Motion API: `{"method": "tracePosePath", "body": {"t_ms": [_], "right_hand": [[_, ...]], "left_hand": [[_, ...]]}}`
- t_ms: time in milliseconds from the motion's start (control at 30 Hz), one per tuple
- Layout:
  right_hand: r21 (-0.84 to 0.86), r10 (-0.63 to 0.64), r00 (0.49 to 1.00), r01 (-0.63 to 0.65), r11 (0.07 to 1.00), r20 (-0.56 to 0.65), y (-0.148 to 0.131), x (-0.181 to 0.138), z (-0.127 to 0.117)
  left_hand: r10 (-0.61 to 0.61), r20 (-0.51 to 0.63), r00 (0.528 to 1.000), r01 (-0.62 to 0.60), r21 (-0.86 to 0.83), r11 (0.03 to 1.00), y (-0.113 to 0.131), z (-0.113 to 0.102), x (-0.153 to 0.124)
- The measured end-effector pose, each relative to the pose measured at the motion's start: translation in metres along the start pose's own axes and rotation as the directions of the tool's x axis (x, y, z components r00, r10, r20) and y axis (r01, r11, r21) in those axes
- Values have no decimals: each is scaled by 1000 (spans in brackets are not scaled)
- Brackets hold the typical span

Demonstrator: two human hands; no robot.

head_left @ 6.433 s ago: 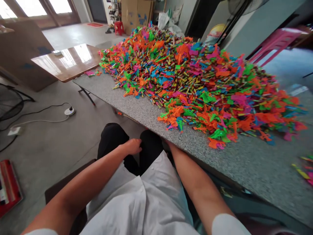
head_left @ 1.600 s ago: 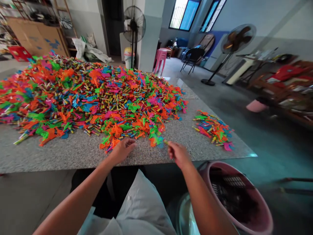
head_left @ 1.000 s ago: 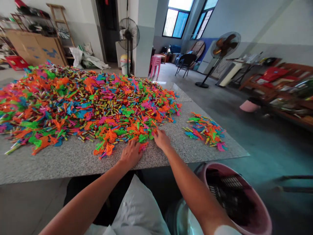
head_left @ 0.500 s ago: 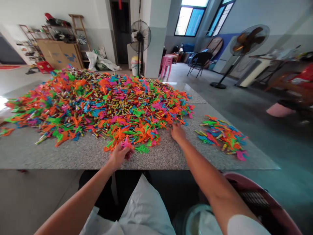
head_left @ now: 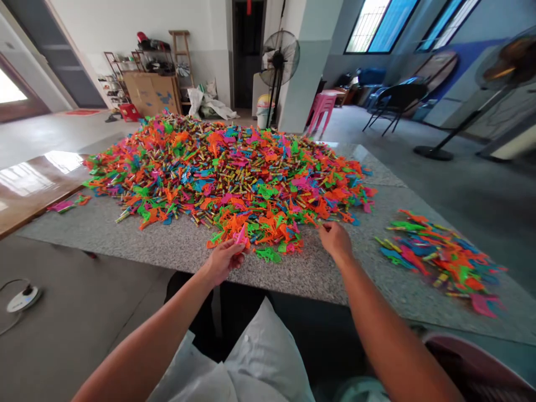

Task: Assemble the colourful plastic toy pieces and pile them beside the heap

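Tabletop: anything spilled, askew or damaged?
One mild oddity: a few loose pieces lie at the left end of the speckled tabletop, near the wooden table, apart from the big heap, like strays. The smaller pile at right is separate too, but clustered. Damage to individual pieces: too small to tell.

Whether the right hand (head_left: 336, 241) holds anything is unclear; the rightmost fan (head_left: 511, 60) is cut off.

1 camera, worn on the head, faces forward and down: the shirt (head_left: 259, 357) sits close at the bottom edge, the counter (head_left: 167, 243) spans the middle, the doorway (head_left: 248, 56) stands well back.
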State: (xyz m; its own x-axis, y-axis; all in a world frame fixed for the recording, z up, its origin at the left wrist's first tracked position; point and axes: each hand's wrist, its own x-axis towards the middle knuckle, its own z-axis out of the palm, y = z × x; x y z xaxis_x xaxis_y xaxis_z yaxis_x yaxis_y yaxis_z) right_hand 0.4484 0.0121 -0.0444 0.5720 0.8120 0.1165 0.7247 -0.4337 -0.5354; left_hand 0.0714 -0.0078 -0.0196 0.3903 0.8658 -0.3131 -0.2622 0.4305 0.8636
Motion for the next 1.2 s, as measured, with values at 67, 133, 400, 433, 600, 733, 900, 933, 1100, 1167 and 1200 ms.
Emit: {"method": "tracePosePath", "body": {"t_ms": [67,133,400,433,600,733,900,933,1100,1167,1200], "right_hand": [[334,-23,998,0,942,65,-22,-39,5],[655,-139,969,-29,755,202,-47,-82,10],[758,-434,895,212,617,102,-117,-163,15],[744,-449,889,243,623,85,-119,-164,16],[720,-386,900,132,681,201,-118,-170,19],[743,-437,840,63,667,321,-119,-179,21],[799,-420,807,-102,593,415,-126,-188,23],[801,-405,812,-122,586,420,-127,-190,24],[806,-363,829,-165,569,426,-131,-197,28],[815,-365,821,-194,546,440,-132,-200,29],[816,-368,812,-212,538,453,-133,-200,29]], "left_hand": [[36,3,999,-36,72,997,-1,1,-1],[81,29,996,-85,208,974,-2,4,-3],[200,132,971,-237,645,726,4,15,-11],[211,148,966,-256,658,708,5,14,-12],[248,67,967,-242,559,793,6,5,-10],[263,-9,965,-244,347,906,3,3,-8],[245,-30,969,-235,194,952,-2,4,-11],[258,-30,966,-247,202,948,-3,4,-11],[313,-56,948,-288,260,921,-8,3,-9],[295,-57,954,-277,213,937,-10,4,-9],[283,-53,958,-270,177,946,-10,5,-10]]}}
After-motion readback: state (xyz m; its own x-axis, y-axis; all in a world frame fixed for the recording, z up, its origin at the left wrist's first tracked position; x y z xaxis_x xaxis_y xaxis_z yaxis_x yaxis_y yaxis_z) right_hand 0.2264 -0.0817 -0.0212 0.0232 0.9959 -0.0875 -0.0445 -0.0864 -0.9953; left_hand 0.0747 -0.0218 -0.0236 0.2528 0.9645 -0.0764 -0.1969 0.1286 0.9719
